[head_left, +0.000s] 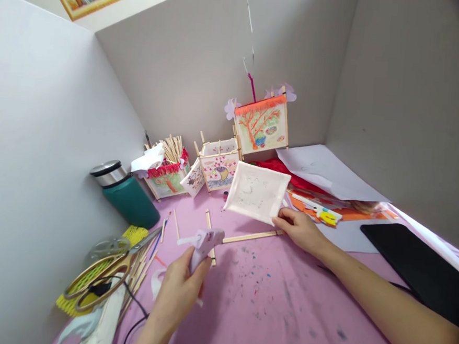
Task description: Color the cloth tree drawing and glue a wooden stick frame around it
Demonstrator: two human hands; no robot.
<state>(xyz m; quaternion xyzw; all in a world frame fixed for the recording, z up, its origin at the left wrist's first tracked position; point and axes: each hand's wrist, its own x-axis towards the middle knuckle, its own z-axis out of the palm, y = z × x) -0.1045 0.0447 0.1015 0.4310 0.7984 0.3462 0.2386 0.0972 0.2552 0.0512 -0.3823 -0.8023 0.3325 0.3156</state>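
My left hand is closed round the handle of a pale lilac hot glue gun, its nozzle toward the left. Between the fingers of my right hand is the lower right corner of a white panel with a raised rim and faint marks on its face. Below the panel, a wooden stick lies crosswise on the pink tablecloth, its right end close to my right hand. Another wooden stick lies partly hidden behind the glue gun.
Painted stick lanterns stand at the back, and one lantern hangs from a wire. At left are a green bottle, large scissors and a cable. A black tablet-like slab and papers lie at right. Grey partitions enclose the table.
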